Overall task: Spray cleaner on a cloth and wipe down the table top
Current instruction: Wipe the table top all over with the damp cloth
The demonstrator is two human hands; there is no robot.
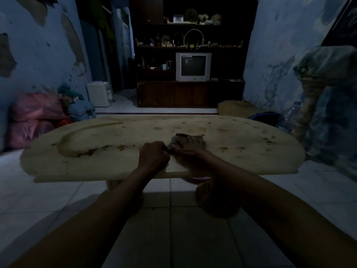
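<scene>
I see bare worktop left and right of the cloth; only my 2 hands crowd its middle.

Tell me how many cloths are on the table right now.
1. The cloth lies on the table near its middle, flat under the right hand, with the left hand gripping its left edge. None other shows; the picture is dim.

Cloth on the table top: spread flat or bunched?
Bunched. The cloth sits in a crumpled heap under the right hand; the left hand pinches its near edge.
</scene>
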